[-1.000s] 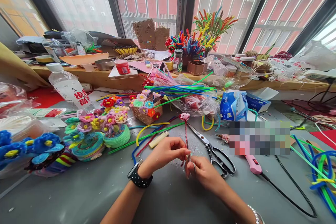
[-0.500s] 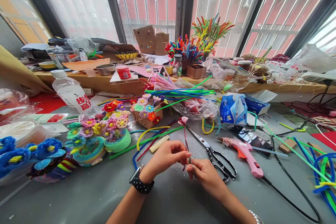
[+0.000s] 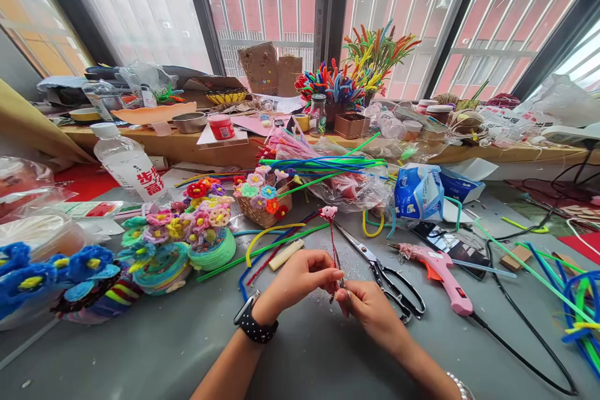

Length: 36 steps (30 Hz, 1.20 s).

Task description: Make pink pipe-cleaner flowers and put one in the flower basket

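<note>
Head cam, single view, forward and down over the work surface [image 3: 300,356].

Sits at the person's head, close above both forearms; left hand [image 3: 300,275] and right hand [image 3: 370,309] meet low at centre. Faces the window wall [image 3: 281,6] across the cluttered surface, wide-angle, edges bowed. No second view to overlap with.

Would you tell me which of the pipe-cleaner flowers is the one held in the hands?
The small pink flower on the thin red stem, pinched by both the left hand and right hand; the other flowers sit on the table.
</note>
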Each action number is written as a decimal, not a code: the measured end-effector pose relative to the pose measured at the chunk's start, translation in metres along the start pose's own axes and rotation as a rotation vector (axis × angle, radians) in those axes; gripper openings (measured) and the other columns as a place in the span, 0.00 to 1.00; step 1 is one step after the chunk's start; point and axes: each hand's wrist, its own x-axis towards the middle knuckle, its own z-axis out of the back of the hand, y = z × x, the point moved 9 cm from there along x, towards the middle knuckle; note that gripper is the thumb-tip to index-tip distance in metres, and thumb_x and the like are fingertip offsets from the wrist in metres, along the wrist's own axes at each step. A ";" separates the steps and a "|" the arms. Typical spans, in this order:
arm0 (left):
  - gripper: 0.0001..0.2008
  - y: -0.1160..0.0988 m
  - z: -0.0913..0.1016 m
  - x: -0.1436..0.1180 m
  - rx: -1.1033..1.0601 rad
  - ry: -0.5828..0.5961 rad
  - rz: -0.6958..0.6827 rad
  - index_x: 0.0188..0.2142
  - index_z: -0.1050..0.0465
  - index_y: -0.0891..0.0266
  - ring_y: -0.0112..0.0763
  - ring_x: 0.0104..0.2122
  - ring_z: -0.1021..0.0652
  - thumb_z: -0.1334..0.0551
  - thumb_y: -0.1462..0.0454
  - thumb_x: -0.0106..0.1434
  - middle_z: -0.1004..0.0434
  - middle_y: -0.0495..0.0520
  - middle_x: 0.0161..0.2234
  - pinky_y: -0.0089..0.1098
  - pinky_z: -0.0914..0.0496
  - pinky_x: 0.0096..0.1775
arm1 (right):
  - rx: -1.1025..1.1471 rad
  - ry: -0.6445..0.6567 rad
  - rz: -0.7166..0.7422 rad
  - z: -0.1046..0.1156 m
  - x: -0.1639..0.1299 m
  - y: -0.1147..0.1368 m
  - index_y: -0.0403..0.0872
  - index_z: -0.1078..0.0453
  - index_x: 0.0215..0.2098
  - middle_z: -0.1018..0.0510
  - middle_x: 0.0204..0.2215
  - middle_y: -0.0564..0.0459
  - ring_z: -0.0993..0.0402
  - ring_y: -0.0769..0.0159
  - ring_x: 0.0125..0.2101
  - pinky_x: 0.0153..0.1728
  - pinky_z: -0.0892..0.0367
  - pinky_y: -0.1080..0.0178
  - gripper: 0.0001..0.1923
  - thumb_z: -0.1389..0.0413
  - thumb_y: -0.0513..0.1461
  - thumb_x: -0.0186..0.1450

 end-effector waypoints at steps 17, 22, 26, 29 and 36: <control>0.13 -0.004 0.030 -0.001 -0.111 -0.279 0.000 0.28 0.32 0.66 0.27 0.27 0.27 0.41 0.57 0.52 0.28 0.52 0.25 0.28 0.33 0.31 | 0.043 -0.135 -0.084 0.038 0.001 -0.004 0.43 0.30 0.21 0.34 0.17 0.56 0.40 0.72 0.21 0.22 0.45 0.69 0.23 0.50 0.54 0.55; 0.11 -0.007 0.023 0.001 -0.025 -0.240 -0.001 0.26 0.31 0.66 0.26 0.27 0.29 0.41 0.58 0.52 0.29 0.51 0.25 0.26 0.35 0.31 | 0.130 -0.125 -0.102 0.032 0.003 -0.003 0.45 0.27 0.35 0.25 0.27 0.53 0.32 0.65 0.30 0.30 0.38 0.67 0.17 0.46 0.48 0.54; 0.12 -0.009 0.021 0.001 0.097 -0.239 -0.007 0.26 0.30 0.65 0.26 0.27 0.31 0.40 0.57 0.51 0.29 0.50 0.24 0.26 0.36 0.30 | 0.182 -0.103 -0.096 0.026 0.003 -0.002 0.44 0.26 0.33 0.24 0.28 0.52 0.31 0.64 0.30 0.32 0.37 0.65 0.17 0.45 0.48 0.53; 0.13 -0.011 0.020 0.001 0.146 -0.227 -0.014 0.25 0.29 0.65 0.27 0.27 0.32 0.41 0.56 0.51 0.30 0.50 0.24 0.26 0.37 0.29 | 0.168 -0.129 -0.085 0.028 0.002 -0.002 0.43 0.26 0.30 0.25 0.25 0.52 0.32 0.66 0.27 0.29 0.37 0.66 0.16 0.45 0.48 0.54; 0.12 -0.015 0.019 0.000 0.128 -0.239 -0.033 0.22 0.30 0.65 0.25 0.25 0.33 0.41 0.56 0.51 0.32 0.49 0.22 0.25 0.38 0.28 | 0.201 -0.147 -0.116 0.027 0.000 -0.002 0.43 0.26 0.29 0.26 0.24 0.53 0.33 0.67 0.26 0.28 0.39 0.67 0.15 0.44 0.46 0.52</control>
